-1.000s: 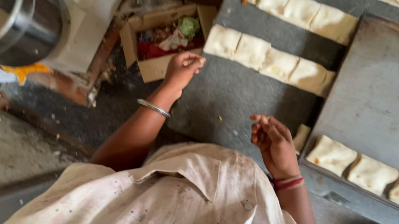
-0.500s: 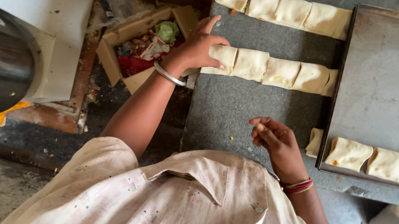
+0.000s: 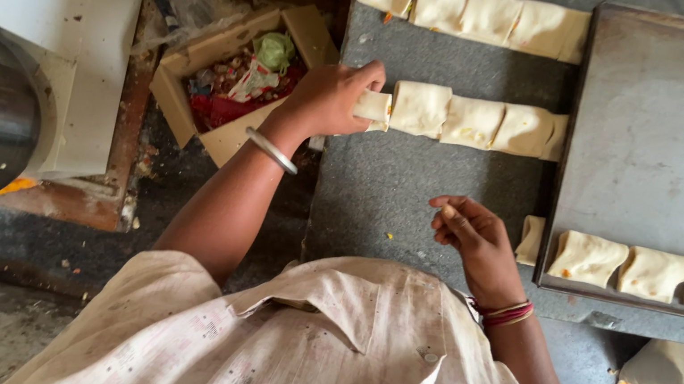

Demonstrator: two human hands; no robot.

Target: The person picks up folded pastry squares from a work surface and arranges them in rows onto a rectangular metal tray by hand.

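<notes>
At counter's left edge: left hand [image 3: 329, 100] pinches end dough piece [image 3: 373, 106] of middle row [image 3: 470, 121], fingers wrapped for lifting. Right hand [image 3: 475, 239] hovers loosely curled, empty, near tray [image 3: 667, 132] holding more pieces [image 3: 651, 272].

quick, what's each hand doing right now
Left hand: closed on the end dough piece of the middle row.
Right hand: fingers curled, holding nothing visible, above the counter.
</notes>
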